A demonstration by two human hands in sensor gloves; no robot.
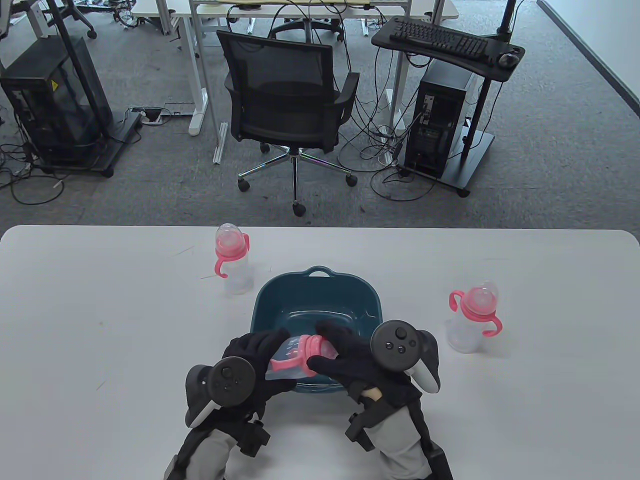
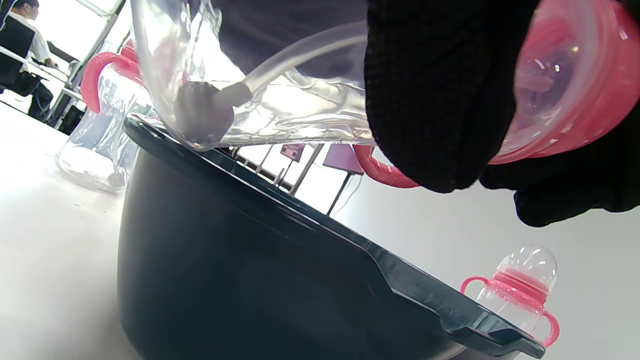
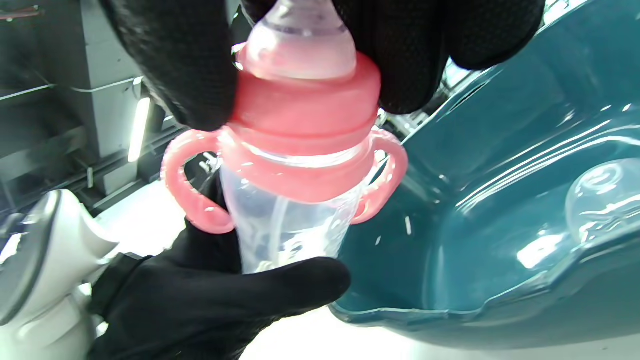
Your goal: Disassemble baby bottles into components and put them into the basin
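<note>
A baby bottle [image 1: 295, 357] with a clear body, pink collar and pink handles lies tilted over the near rim of the teal basin [image 1: 371, 296]. My left hand [image 1: 267, 352] grips its clear body [image 2: 280, 100] from below. My right hand [image 1: 337, 347] is curled round the pink collar [image 3: 305, 110] and the nipple end. In the right wrist view the left hand [image 3: 210, 300] shows under the bottle [image 3: 290, 225]. A clear dome cap [image 3: 605, 200] lies inside the basin [image 3: 500, 165]. A straw with a dark weight [image 2: 202, 117] shows inside the body.
Two more assembled bottles stand on the white table: one [image 1: 232, 260] behind the basin's left corner, one [image 1: 474, 320] to its right. Both appear in the left wrist view, at left [image 2: 102, 135] and lower right [image 2: 520, 295]. An office chair [image 1: 290, 100] stands beyond the table.
</note>
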